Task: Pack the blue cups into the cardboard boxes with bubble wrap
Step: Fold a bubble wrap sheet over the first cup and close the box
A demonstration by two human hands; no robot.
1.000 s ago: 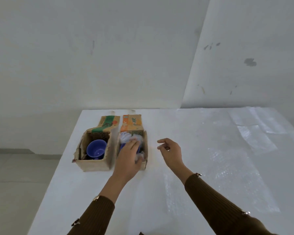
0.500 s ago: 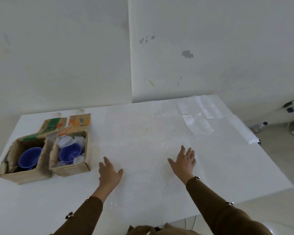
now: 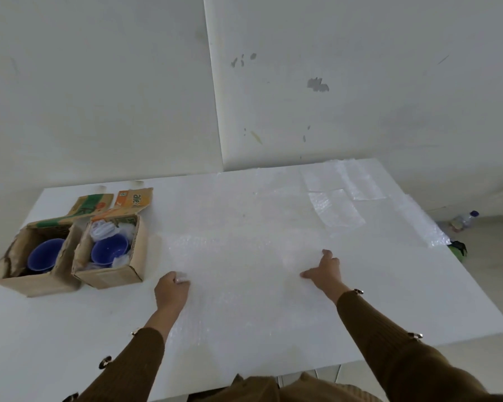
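Two open cardboard boxes stand at the table's left. The left box holds a blue cup with no wrap showing. In the right box a second blue cup sits with crumpled bubble wrap packed around it. A large clear bubble wrap sheet lies flat in front of me. My left hand is curled and grips this sheet's left edge, just right of the boxes. My right hand rests on the sheet with thumb spread and fingers forward.
More bubble wrap pieces lie at the far right of the white table, one hanging over its right edge. A plastic bottle and a dark green object are on the floor to the right. Walls close behind.
My left hand left the right box, moved right onto the big sheet and has curled on its edge. My right hand came down flat on the sheet. My view turned right.
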